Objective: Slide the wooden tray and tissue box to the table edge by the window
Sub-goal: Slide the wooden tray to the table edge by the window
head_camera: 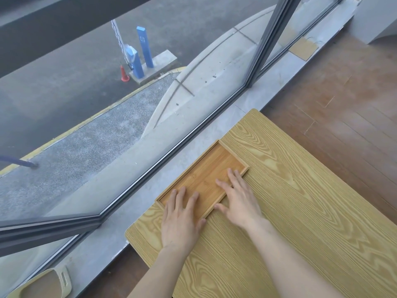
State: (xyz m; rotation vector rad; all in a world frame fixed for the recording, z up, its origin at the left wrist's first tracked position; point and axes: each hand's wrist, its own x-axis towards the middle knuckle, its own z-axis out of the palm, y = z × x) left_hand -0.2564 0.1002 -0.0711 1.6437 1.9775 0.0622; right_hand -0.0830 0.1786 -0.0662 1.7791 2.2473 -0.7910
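I see the window (107, 93) at left, its sill (133, 203) running along the table (300, 211). The wooden tray (206, 175) lies flush on the table edge by the window, its long side along that edge. My left hand (182, 220) rests flat on the tray's near end, fingers spread, gripping nothing. My right hand (238, 201) lies flat too, fingers extended across the tray's inner rim, thumb on the table. I see no tissue box.
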